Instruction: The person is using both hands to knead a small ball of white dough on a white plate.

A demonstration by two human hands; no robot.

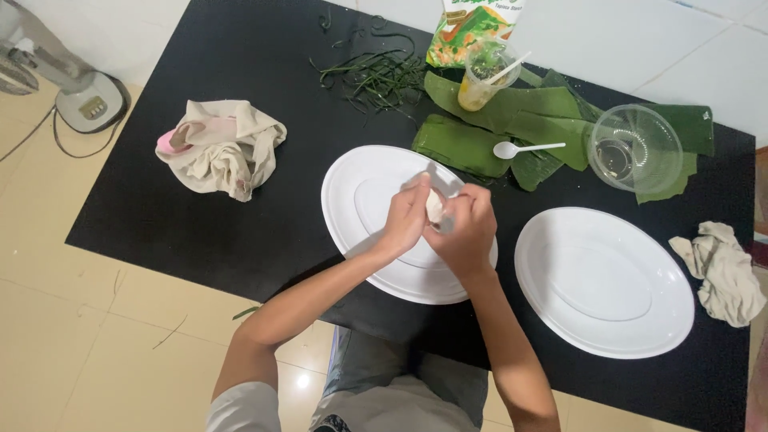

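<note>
A: Obs. 1, nearest: both hands meet over the left oval white plate (360, 188). Left hand (406, 220) and right hand (462, 232) are each curled closed around a small pale lump of dough (434, 206), pinched between them.

B: Lump resting on the plate?

A: Held just above its inner well; whether it touches the plate I cannot tell. A thin pale utensil (430, 170) sticks up behind the lump; its kind is unclear.

B: Obs. 2, same depth?

A: Second oval white plate (604, 282) to the right, apart from the first, both on the black counter (184, 216). Crumpled beige cloth (724, 272) at the far right edge; larger bunched cloth, beige with a pink patch (220, 148), on the left.

B: Further back?

A: Cut green leaf pieces (464, 144) just beyond the first plate, a white plastic spoon (524, 148) lying on them. Clear plastic bowl (634, 150) to the right, partly on the leaves. A clear cup with yellowish contents and a stick in it (480, 80) on the leaves, a printed pouch (472, 28) behind it, thin green strips (372, 76) scattered to its left.
</note>
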